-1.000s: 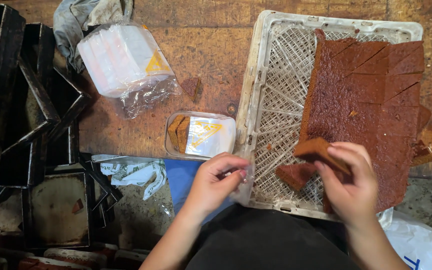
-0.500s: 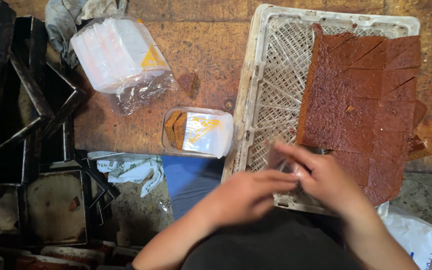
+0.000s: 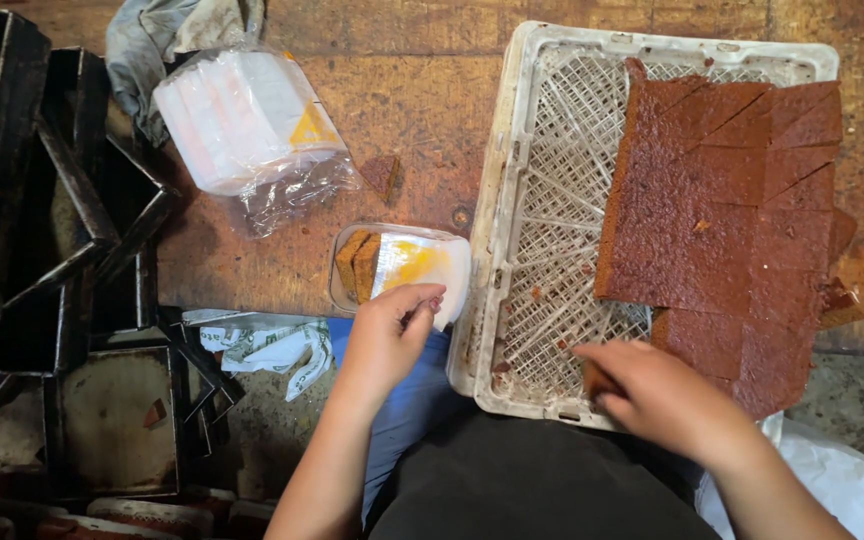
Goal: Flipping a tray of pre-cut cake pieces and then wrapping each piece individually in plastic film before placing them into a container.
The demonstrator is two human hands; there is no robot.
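A white plastic crate (image 3: 512, 200) lies on the worn wooden surface and holds a large slab of brown cake (image 3: 712, 210) cut into slices. My right hand (image 3: 657, 395) rests palm down at the crate's near edge, fingers closed over a small brown slice (image 3: 592, 380) that is mostly hidden. My left hand (image 3: 387, 335) is to the left of the crate, thumb and forefinger pinching the near edge of a clear plastic pack (image 3: 402, 265). This pack has a few brown slices standing in its left end.
A clear bag of stacked white packs (image 3: 252, 125) lies at the back left, with a grey cloth (image 3: 157, 40) behind it. Black metal baking tins (image 3: 52, 230) crowd the left side. Crumpled printed wrap (image 3: 272, 345) lies near my left wrist. A white bag (image 3: 837, 480) is at bottom right.
My right hand has lowered from holding slices above the crate to its near edge. My left hand has moved left from the crate's corner to the clear pack.
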